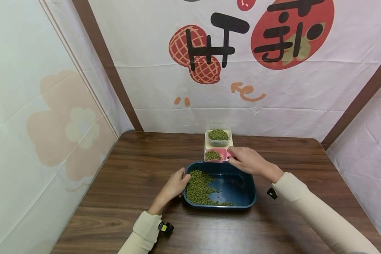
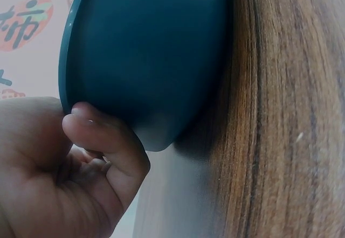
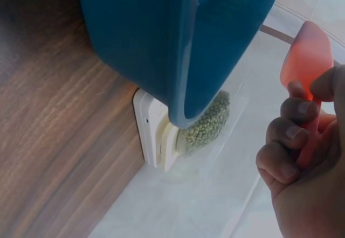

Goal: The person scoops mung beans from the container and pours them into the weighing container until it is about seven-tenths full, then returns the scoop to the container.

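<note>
My right hand grips the handle of a pink scoop, which holds small green beans. In the right wrist view, the fingers curl round the handle of the scoop; its contents are hidden there. The scoop is up off the table, between a clear container of beans and the far rim of a dark blue basin. My left hand pinches the basin's left rim. In the left wrist view, the bent fingers of that hand are against the basin's outer wall.
The clear container stands on a white kitchen scale with a cream top, behind the basin. Green beans lie heaped in the basin's left side. A brown wooden table carries everything, with a printed cloth hanging behind it.
</note>
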Demonstrator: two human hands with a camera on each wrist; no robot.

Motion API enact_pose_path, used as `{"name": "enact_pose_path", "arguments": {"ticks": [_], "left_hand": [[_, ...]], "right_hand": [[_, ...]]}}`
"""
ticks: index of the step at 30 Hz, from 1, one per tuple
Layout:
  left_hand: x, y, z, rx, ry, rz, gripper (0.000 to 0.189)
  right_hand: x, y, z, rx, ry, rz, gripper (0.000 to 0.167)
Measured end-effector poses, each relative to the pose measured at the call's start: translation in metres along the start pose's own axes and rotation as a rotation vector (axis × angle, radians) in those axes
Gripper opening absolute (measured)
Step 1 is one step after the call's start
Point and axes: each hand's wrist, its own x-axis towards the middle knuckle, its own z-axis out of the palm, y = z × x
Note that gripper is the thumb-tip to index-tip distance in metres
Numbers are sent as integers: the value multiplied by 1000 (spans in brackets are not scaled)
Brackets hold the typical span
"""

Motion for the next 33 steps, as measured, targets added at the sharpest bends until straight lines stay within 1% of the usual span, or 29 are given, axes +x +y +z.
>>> {"name": "enact_pose_path", "arguments": {"ticks": [8,15,23,33], "left_hand": [[0,0,0,5,-2,-7,27],[-1,-1,0,-2,1,2,27],[0,-1,0,0,8,2,27],[-1,-1,-1,2,8,1,27]], "right_hand": [[8,3,-2,8,2,37,14],[13,7,-5,17,1,73,9],[16,15,-7,19,3,113,14],[22,25,-12,-4,25,135,11]]}}
